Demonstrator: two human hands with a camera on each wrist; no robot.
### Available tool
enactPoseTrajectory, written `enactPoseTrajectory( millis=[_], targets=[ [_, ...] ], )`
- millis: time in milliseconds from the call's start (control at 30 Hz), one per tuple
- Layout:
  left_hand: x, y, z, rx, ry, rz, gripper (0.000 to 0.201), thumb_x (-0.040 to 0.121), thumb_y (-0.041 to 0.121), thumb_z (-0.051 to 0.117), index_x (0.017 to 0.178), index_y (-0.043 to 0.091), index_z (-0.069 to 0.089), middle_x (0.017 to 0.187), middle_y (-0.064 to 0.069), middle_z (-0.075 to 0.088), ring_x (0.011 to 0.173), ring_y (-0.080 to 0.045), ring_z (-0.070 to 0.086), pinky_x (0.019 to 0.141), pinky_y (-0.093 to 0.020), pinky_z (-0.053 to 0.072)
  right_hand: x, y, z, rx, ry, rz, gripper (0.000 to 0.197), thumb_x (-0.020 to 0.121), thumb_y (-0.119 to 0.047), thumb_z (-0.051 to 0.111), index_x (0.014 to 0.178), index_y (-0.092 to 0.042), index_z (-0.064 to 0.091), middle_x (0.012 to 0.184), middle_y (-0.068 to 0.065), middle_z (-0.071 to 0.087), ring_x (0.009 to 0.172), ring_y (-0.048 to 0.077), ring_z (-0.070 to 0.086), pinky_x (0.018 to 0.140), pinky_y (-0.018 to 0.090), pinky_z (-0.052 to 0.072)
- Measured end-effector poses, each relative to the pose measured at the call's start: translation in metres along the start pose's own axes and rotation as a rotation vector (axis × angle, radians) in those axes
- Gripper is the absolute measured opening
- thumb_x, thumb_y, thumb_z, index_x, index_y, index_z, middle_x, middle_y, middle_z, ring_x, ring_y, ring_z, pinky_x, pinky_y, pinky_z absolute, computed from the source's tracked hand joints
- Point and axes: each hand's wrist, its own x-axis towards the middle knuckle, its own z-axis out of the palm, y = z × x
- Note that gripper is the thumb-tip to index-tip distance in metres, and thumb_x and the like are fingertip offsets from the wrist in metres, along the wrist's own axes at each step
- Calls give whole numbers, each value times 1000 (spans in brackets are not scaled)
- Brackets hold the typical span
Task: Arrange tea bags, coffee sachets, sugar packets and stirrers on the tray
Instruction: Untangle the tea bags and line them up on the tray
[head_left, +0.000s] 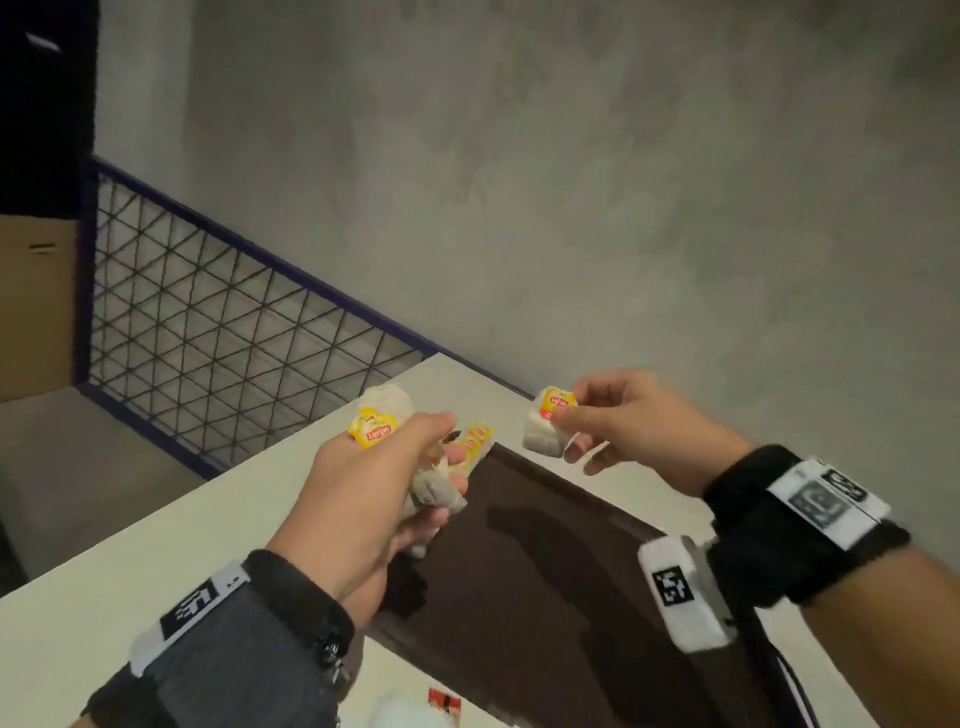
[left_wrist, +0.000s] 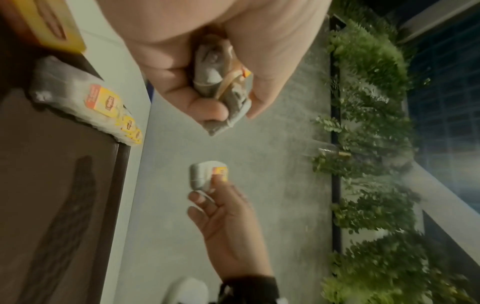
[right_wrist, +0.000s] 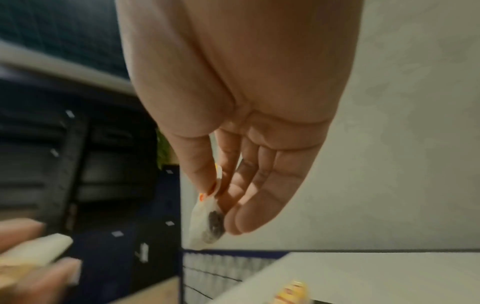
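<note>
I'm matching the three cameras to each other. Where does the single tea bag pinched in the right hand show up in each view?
Head: right of centre, the single tea bag pinched by the right hand, above the tray's far corner.
Left wrist: lower centre, at the fingertips reaching up from below.
Right wrist: lower centre, hanging below thumb and forefinger.
Shared landmark: the grey wall.

The left forearm wears a grey zipped sleeve (head_left: 249, 654) under a black wrist strap (head_left: 306, 587), the right a black wrist strap (head_left: 800, 525), each carrying white blocks (head_left: 685, 592) printed with black square markers.
</note>
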Motion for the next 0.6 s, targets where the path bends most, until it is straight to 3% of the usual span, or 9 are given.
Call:
enactPoseTrajectory(
  millis=[167, 300, 367, 467, 600],
  targets=[
    [10, 5, -6, -157, 37, -53, 17, 88, 0, 65, 104, -4, 62, 101, -22, 76, 74, -27, 75, 54, -27, 58, 88, 57, 26, -106, -40, 229, 14, 96, -4, 66, 87, -8, 57, 81, 20, 67, 67, 25, 70, 63, 33, 61],
    [12, 2, -8, -195, 11, -82, 26, 89, -6, 60, 109, 9, 59, 106, -19, 75, 80, -27, 78, 58, -29, 60, 119, 89, 44, -2, -108, 354, 19, 94, 0, 66, 82, -10, 54, 71, 15, 66, 72, 27, 73, 72, 36, 61],
    [13, -1, -8, -195, 6, -97, 30, 88, -7, 60, 111, 11, 59, 108, -20, 74, 80, -28, 79, 60, -30, 61, 128, 93, 47, 15, -113, 393, 16, 93, 3, 65, 88, -8, 54, 79, 17, 61, 72, 29, 73, 75, 39, 61],
    [14, -4, -8, -173, 3, -111, 34, 86, -8, 59, 115, 11, 58, 111, -19, 74, 82, -31, 78, 61, -31, 61, 134, 93, 50, 53, -73, 429, 13, 94, 3, 65, 96, -4, 55, 97, 24, 58, 71, 32, 73, 67, 37, 62],
    [13, -2, -7, -180, -17, -109, 28, 88, -9, 56, 111, 7, 59, 102, -19, 77, 75, -28, 78, 60, -31, 60, 137, 88, 54, 14, -66, 431, 14, 95, -3, 67, 101, -2, 55, 92, 23, 62, 68, 31, 73, 71, 38, 63]
  ],
)
